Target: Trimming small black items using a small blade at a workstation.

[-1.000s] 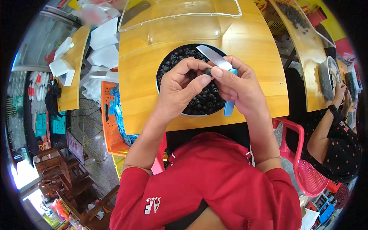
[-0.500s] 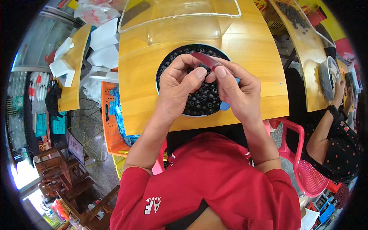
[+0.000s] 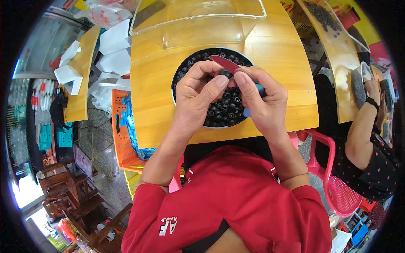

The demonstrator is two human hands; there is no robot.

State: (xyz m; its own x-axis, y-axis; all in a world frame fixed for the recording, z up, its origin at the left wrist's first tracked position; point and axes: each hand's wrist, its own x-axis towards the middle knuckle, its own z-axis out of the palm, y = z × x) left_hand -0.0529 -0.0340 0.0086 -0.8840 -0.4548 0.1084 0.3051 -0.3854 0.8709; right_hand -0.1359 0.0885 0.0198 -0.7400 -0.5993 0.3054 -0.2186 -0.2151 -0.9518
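Left hand: is pinching a round black piece
Right hand: is gripping a blue-handled knife
Bowl: is sitting below, holding similar pieces

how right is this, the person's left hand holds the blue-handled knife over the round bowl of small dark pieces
Wrong hand: the head view shows the right hand holding the blue-handled knife over the round bowl of small dark pieces.

So on your left you've got an orange crate with blue plastic in it, white boxes behind that, brown wooden furniture lower down. Pink chair to your right.
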